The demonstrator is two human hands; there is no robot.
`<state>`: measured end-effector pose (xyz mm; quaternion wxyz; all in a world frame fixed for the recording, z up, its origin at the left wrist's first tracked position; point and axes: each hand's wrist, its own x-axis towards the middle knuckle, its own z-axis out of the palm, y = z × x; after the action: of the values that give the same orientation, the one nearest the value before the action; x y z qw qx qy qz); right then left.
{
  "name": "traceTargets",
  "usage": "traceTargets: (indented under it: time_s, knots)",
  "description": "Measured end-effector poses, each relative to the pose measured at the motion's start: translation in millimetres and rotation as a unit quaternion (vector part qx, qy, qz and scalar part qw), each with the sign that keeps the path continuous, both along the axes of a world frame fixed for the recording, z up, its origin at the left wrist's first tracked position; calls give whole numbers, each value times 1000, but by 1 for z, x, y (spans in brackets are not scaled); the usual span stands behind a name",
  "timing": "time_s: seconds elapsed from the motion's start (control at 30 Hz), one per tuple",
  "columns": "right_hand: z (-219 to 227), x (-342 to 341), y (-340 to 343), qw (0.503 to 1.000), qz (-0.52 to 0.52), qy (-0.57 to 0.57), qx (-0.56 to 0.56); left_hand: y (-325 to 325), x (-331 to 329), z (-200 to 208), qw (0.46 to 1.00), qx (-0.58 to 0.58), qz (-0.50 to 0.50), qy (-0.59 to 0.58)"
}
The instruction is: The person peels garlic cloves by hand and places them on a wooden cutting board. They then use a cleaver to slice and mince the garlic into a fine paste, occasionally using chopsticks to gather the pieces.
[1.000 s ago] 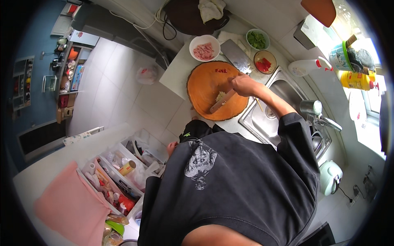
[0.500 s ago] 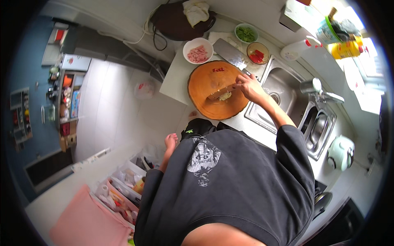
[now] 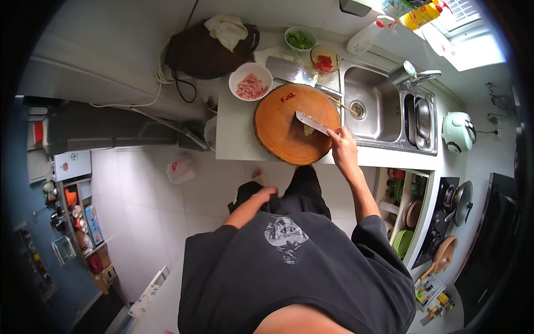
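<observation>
My right hand is closed round the handle of a kitchen knife, its blade over the round wooden chopping board. Right by the blade lies a small heap of pale minced bits, partly covered by the knife. A few chopped red pieces sit at the board's far side. Down by my dark trousers, below the counter edge, is my left hand; its fingers are too blurred to read.
Beyond the board stand a white bowl of cut pink meat, a cleaver, a bowl of greens and a glass bowl with red pieces. A chopstick-like stick points toward the steel sink. A bag lies on the floor.
My left hand has come from out at my left side to in front of my thigh. The knife stays in my right hand over the board. The whole view has swung round.
</observation>
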<state>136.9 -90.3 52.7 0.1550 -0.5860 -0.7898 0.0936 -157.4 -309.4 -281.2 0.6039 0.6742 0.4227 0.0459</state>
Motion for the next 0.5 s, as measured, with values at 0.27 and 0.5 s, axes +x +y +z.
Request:
traceTargets:
  time_s: [0.27,0.5]
  knots:
    - [0,-24,-28,993,-97,68,-16,-40,22,-13,964,-126,-232,31]
    - [2,-17,-22,967,-151,194,-61,-4,4,30,954,-134,-255,81]
